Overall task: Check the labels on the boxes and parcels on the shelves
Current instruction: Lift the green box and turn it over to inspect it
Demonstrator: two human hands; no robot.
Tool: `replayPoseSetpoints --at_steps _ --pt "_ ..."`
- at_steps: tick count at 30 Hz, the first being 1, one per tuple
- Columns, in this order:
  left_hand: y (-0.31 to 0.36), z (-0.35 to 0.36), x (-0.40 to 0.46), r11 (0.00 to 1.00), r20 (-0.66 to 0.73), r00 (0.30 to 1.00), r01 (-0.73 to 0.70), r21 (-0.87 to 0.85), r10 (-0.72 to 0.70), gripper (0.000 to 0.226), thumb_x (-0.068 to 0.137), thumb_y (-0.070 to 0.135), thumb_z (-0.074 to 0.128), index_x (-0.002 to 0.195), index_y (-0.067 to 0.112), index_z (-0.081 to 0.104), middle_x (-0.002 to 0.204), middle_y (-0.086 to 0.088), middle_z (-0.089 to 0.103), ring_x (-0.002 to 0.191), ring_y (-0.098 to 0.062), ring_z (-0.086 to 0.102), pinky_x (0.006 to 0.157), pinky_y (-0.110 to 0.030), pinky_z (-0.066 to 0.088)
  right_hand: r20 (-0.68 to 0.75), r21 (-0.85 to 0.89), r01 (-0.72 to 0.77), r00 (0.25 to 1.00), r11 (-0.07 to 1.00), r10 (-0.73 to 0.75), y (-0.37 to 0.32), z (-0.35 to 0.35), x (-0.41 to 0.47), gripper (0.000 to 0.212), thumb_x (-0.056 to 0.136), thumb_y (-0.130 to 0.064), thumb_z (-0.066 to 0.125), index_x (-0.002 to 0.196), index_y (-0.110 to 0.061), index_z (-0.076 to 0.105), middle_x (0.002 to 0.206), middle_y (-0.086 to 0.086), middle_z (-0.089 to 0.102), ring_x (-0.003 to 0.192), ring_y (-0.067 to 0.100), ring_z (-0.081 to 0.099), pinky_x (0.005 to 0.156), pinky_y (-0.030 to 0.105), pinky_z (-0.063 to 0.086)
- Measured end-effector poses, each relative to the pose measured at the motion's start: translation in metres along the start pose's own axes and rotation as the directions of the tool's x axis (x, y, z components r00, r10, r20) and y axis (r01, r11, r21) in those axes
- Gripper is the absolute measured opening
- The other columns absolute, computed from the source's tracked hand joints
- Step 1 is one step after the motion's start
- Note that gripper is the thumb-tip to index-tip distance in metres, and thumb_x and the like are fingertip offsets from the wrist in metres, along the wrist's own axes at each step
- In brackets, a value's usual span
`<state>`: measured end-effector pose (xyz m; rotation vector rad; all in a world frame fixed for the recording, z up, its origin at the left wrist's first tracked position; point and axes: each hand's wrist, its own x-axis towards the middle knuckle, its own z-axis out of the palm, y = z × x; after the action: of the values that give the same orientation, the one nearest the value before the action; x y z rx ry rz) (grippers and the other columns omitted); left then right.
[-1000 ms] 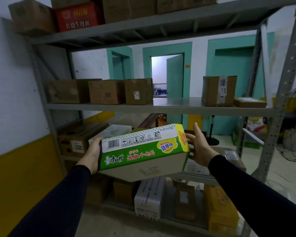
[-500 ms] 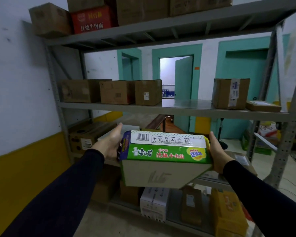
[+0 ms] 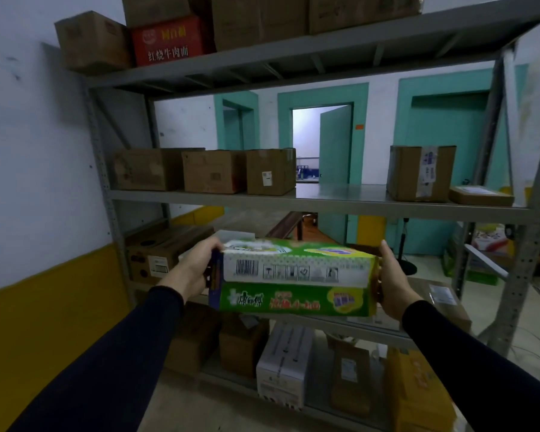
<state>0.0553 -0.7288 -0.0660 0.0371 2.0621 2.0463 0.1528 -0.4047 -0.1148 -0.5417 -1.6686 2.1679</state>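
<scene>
A green and white noodle carton point(image 3: 296, 277) sits in the lower centre of the frame, held in front of the metal shelving unit point(image 3: 318, 199) with its long side facing the camera. The left hand point(image 3: 197, 266) presses against the carton's left end, fingers curled around the purple end panel, and the right hand point(image 3: 393, 282) lies flat against its right end; each grip is closed onto the carton, which is clamped between the two palms. The white band on the carton shows a barcode and a row of handling symbols, above a green band with blurred lettering. Behind it, on the middle shelf, three brown boxes point(image 3: 212, 171) stand side by side left of centre. A labelled brown box point(image 3: 420, 173) stands at the right beside a flat parcel point(image 3: 480, 194). At the upper left, a red box point(image 3: 169, 42) rests on the top shelf.
</scene>
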Motion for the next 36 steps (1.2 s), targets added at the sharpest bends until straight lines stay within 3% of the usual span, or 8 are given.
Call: replayPoseSetpoints --at_steps 5,9,15,19,22,26,31,36 --pt "-0.002 0.002 -0.002 0.997 0.044 0.996 -0.080 -0.025 0.081 0.042 0.080 -0.009 0.036 0.113 0.007 0.056 0.112 -0.018 0.066 0.092 -0.031 0.064 0.061 -0.030 0.051 0.076 -0.060 0.016 0.997 0.998 -0.011 -0.008 0.006 0.002 0.031 0.107 -0.037 0.044 0.110 -0.015 0.065 0.080 -0.003 0.078 0.069 0.014 0.074 0.060 0.030 0.058" --pt "-0.002 0.004 -0.002 0.995 0.052 0.995 -0.078 -0.065 0.081 0.033 0.094 -0.002 0.039 0.119 0.010 0.058 0.114 -0.018 0.069 0.088 -0.034 0.070 0.073 -0.043 0.060 0.067 -0.160 0.058 0.997 0.985 -0.048 -0.003 0.008 0.004 0.038 0.105 -0.020 0.050 0.143 -0.014 0.048 0.107 0.007 0.073 0.092 0.027 0.071 0.071 0.038 0.056" --pt "-0.007 0.005 -0.003 0.995 0.006 0.998 -0.057 -0.078 0.058 0.028 0.102 0.009 0.036 0.109 0.017 0.061 0.092 -0.012 0.069 0.073 -0.027 0.069 0.058 -0.037 0.059 0.089 -0.155 0.064 0.995 0.986 -0.051 -0.003 0.003 -0.001 0.027 0.107 -0.017 0.046 0.133 -0.018 0.052 0.103 0.006 0.074 0.090 0.027 0.070 0.076 0.042 0.056" --pt "0.000 0.007 -0.007 0.996 -0.024 0.997 -0.068 -0.065 0.067 0.024 0.103 0.018 0.039 0.099 0.013 0.062 0.083 -0.010 0.070 0.082 -0.028 0.064 0.070 -0.040 0.054 0.103 -0.142 0.114 0.990 0.983 -0.100 -0.007 0.001 -0.006 0.023 0.106 -0.012 0.046 0.125 -0.022 0.050 0.105 0.005 0.071 0.091 0.025 0.068 0.073 0.039 0.055" --pt "0.009 0.006 -0.005 0.988 -0.037 0.988 -0.152 -0.002 0.152 0.029 0.103 0.031 0.041 0.102 0.012 0.063 0.098 -0.014 0.067 0.096 -0.030 0.059 0.087 -0.044 0.048 0.090 -0.102 0.154 0.985 0.983 -0.145 -0.016 -0.003 -0.001 0.048 0.102 -0.008 0.050 0.148 -0.018 0.041 0.127 0.011 0.063 0.107 0.030 0.064 0.077 0.041 0.054" --pt "0.017 0.011 -0.004 0.973 0.041 0.981 -0.195 0.120 0.192 0.040 0.105 0.049 0.032 0.120 0.021 0.057 0.119 0.000 0.062 0.108 -0.019 0.052 0.092 -0.041 0.042 0.113 -0.208 0.115 0.989 0.971 -0.093 -0.026 0.002 -0.002 0.068 0.101 -0.057 0.042 0.160 -0.032 0.017 0.148 0.011 0.047 0.127 0.035 0.053 0.108 0.057 0.039" --pt "0.004 0.017 -0.001 0.978 0.099 0.986 -0.147 0.150 0.133 0.044 0.105 0.054 0.024 0.125 0.032 0.057 0.106 0.010 0.065 0.098 -0.011 0.056 0.099 -0.044 0.034 0.155 -0.165 0.127 0.983 0.978 -0.102 -0.015 0.010 -0.010 0.059 0.104 -0.057 0.027 0.151 -0.022 0.035 0.116 0.014 0.065 0.095 0.025 0.068 0.070 0.038 0.053" --pt "0.007 0.009 0.011 0.984 0.004 0.985 -0.173 -0.030 0.173 0.044 0.102 0.060 0.028 0.116 0.028 0.054 0.124 -0.005 0.062 0.116 -0.025 0.055 0.111 -0.051 0.035 0.060 -0.061 0.166 0.985 0.984 -0.162 -0.019 0.001 0.007 0.067 0.102 -0.063 0.029 0.149 -0.016 0.040 0.147 0.011 0.049 0.128 0.027 0.051 0.099 0.041 0.044"
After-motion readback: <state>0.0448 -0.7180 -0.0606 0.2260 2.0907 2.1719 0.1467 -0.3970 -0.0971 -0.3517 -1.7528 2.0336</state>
